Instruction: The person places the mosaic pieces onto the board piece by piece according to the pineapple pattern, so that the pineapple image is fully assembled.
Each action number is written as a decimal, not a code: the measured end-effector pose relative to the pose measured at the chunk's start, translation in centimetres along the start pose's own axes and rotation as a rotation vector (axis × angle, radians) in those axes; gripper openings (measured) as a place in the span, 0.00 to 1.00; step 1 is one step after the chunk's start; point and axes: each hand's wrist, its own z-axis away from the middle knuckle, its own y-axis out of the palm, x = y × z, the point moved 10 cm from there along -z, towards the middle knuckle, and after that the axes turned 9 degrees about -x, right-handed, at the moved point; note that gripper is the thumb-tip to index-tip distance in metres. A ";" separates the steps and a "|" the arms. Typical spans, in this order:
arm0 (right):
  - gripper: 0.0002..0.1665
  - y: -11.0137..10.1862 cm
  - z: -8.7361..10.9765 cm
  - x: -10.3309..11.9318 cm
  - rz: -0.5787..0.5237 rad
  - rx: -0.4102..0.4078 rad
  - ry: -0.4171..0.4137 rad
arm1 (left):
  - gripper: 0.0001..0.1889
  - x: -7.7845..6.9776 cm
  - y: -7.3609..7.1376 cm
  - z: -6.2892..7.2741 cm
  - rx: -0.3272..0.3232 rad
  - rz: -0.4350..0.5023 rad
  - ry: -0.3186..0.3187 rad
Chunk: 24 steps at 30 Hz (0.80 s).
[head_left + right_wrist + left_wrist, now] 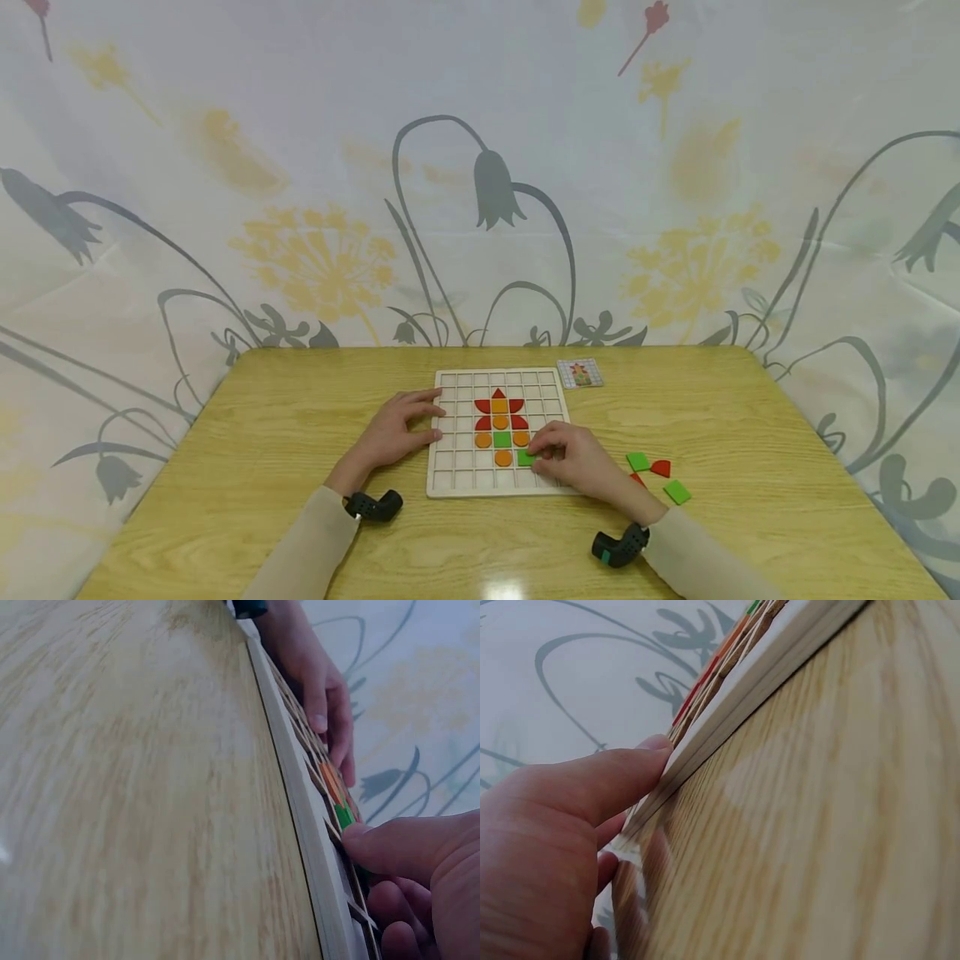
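A pale wooden grid board (459, 479) lies on the table, with red, orange and green tiles set in its middle cells. My right hand (576, 458) is over the board's lower right part and pinches a green square tile (525, 458) between thumb and fingers. That tile sits beside an orange round tile (503, 458), low over the grid; in the right wrist view the thumb (367, 844) covers part of the green tile (344, 816). At the left edge of the board, my left hand (393, 429) rests its extended fingers and thumb (641, 769) on the frame.
Right of the board lie loose tiles: a green square (637, 461), a red quarter-round piece (662, 468), another green square (677, 492) and a red piece partly hidden by the right hand. A small pattern card (580, 373) lies at the board's upper right corner. A patterned curtain (337, 167) hangs behind the table.
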 end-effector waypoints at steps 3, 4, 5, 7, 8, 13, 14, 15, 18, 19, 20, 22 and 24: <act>0.06 0.0 -0.1 -0.1 0.006 -0.004 0.011 | 0.17 -0.2 -0.1 0.0 0.002 0.006 0.001; 0.06 0.0 -0.1 -0.1 0.011 -0.004 0.015 | 0.17 -0.2 -0.1 0.0 0.003 0.006 0.000; 0.06 0.0 -0.1 -0.2 0.014 -0.003 0.023 | 0.17 -0.2 -0.1 0.0 0.002 0.007 0.002; 0.06 0.0 -0.1 -0.4 0.021 0.003 0.034 | 0.17 -0.3 -0.2 0.0 -0.001 0.004 0.001; 0.06 0.1 -0.2 -0.5 0.023 0.007 0.039 | 0.17 -0.3 -0.2 0.0 -0.003 0.002 0.004; 0.06 0.1 -0.2 -0.5 0.027 0.020 0.046 | 0.17 -0.1 -0.2 0.0 0.003 0.005 -0.016; 0.06 0.1 -0.2 -0.4 0.029 0.020 0.043 | 0.17 -0.1 -0.1 0.0 0.004 0.007 -0.018; 0.06 0.1 -0.2 -0.4 0.031 0.019 0.037 | 0.17 0.0 -0.1 0.0 0.005 0.010 -0.022; 0.06 0.1 -0.2 -0.1 0.033 0.015 0.009 | 0.17 0.1 -0.1 0.0 0.003 0.014 -0.024; 0.06 0.2 -0.2 -0.1 0.033 0.011 0.002 | 0.17 0.1 -0.1 0.0 0.003 0.014 -0.025; 0.06 0.2 -0.3 -0.1 0.036 0.009 -0.003 | 0.17 0.1 -0.1 0.0 0.003 0.015 -0.027; 0.06 0.2 -0.3 -0.1 0.037 0.002 -0.014 | 0.17 0.2 -0.1 0.0 0.004 0.014 -0.032; 0.06 0.2 -0.3 -0.2 0.038 -0.004 -0.011 | 0.17 0.2 -0.1 0.0 0.003 0.014 -0.034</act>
